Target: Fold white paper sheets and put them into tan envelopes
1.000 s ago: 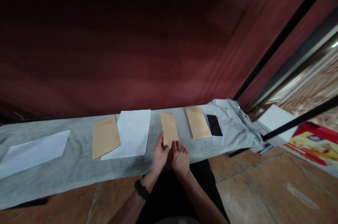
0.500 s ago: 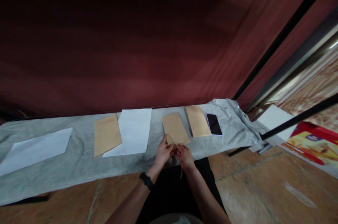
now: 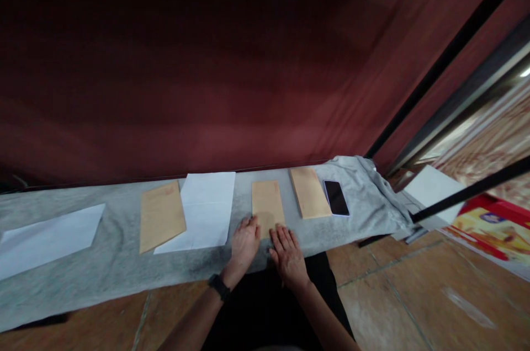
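Observation:
A brown paper envelope [image 3: 267, 202] lies flat on the grey cloth in front of me, its short side toward my body. My left hand [image 3: 245, 242] rests at its lower left edge, fingers laid on the paper and holding nothing. On the lower right corner, my right hand [image 3: 287, 254] lies palm down with its fingers stretched and slightly apart. To the right sits a thicker-looking stack of brown envelopes [image 3: 309, 192], beside a dark-screened phone [image 3: 337, 197]. Another brown envelope [image 3: 162, 216] overlaps a white sheet of paper [image 3: 211, 205] on the left.
Grey cloth [image 3: 124, 262] covers the long narrow table. A second white sheet [image 3: 53, 238] lies at the far left. Behind stands a dark red wall [image 3: 232, 91]. At right are a black metal post [image 3: 434, 75] and a red and yellow box [image 3: 492, 229] above the tiled floor.
The envelope's near end, held up between both hands before, now lies down and the envelope has turned straighter. My hands have moved apart and flattened onto it.

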Demonstrator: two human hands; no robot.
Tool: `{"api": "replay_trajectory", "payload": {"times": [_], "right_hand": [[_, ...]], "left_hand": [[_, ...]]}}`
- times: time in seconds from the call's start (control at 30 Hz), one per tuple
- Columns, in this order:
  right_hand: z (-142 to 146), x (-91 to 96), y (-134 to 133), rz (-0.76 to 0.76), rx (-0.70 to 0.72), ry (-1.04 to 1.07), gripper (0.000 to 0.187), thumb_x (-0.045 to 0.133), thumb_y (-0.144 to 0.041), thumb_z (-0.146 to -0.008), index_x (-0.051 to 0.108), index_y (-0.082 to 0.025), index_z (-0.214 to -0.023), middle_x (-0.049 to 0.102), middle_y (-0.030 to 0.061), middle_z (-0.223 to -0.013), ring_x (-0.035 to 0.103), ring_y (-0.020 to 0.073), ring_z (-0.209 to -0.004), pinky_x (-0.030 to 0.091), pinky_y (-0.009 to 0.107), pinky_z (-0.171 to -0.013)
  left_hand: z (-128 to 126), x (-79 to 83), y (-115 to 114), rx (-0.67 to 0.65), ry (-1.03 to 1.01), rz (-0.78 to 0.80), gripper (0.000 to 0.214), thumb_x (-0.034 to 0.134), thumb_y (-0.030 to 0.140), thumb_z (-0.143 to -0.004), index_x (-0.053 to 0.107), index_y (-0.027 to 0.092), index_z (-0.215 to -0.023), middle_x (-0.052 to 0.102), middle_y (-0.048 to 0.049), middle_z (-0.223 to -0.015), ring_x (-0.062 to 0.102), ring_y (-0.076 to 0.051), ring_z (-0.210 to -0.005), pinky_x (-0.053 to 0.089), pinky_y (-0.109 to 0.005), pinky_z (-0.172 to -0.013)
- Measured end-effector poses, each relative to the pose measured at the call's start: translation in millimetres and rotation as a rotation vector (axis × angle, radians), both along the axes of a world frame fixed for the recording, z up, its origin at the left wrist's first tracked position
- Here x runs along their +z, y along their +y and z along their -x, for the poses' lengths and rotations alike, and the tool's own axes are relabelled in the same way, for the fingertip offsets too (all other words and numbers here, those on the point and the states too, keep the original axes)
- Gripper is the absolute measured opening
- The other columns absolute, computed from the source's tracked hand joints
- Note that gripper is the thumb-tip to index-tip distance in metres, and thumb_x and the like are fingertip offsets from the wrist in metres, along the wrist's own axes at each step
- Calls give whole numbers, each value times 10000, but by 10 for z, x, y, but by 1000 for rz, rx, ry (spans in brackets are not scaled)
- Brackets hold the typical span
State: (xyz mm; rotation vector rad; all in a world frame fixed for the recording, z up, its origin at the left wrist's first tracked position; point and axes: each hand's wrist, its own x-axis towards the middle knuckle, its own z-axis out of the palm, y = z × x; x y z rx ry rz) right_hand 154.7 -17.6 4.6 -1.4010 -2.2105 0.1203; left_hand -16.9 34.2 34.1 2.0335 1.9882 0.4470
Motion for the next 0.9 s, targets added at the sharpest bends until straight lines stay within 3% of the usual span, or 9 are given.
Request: {"api": "replay_trajectory", "payload": {"times": [0.1,0.17,0.33,0.47,0.6,0.73,0.9], "right_hand": [[18,-39,-8,-34,-17,-83,526,458,-343,-1030,394,-188,-1529,441,117,-1551,401,248,-1442,300,458,-1208],[13,-29,-2,-23,-15,-79,519,453,-342,-1031,401,-195,-1526,459,115,-1539,413,255,-1435,316,466,-1198],[8,17,10,10,-23,-41,510,440,-351,-1037,394,-232,-1530,438,105,-1553,435,260,-1423,364,480,-1169],[12,4,15,18,-23,-19,509,446,-357,-1034,394,-256,-1530,422,96,-1564,437,266,-1421,382,486,-1157],[-4,-20,25,25,-13,-23,502,454,-316,-1027,406,-261,-1523,435,100,-1556,442,269,-1417,385,493,-1154],[-33,-30,42,24,11,25,477,400,-202,-1021,440,-229,-1496,475,105,-1530,447,240,-1414,383,479,-1159],[-22,-25,61,64,-15,236,429,311,-166,-1017,522,-204,-1389,591,119,-1410,525,229,-1340,397,495,-1150]], "left_hand": [[-125,-78,213,-200,20,-176,454,438,251,-973,522,173,-1413,558,-130,-1432,468,-267,-1371,373,-439,-1144],[-206,-159,470,-303,27,-204,493,457,287,-967,484,167,-1445,463,-126,-1532,347,-280,-1462,291,-482,-1197],[-294,-256,1143,-341,37,-200,554,430,354,-979,400,199,-1509,404,-107,-1581,284,-270,-1498,174,-518,-1231],[-318,-231,1383,-388,31,-203,551,422,340,-976,402,213,-1512,402,-83,-1585,284,-244,-1499,133,-477,-1245],[-323,-239,1322,-477,35,-181,527,367,328,-999,414,194,-1507,392,-78,-1591,297,-210,-1494,130,-437,-1250],[-266,-285,1086,-570,43,-157,530,334,333,-1018,386,175,-1521,373,-81,-1600,276,-180,-1503,133,-409,-1253],[-145,-294,748,-664,12,-153,532,345,312,-1024,343,179,-1540,340,-76,-1614,248,-169,-1513,146,-411,-1256]]}}
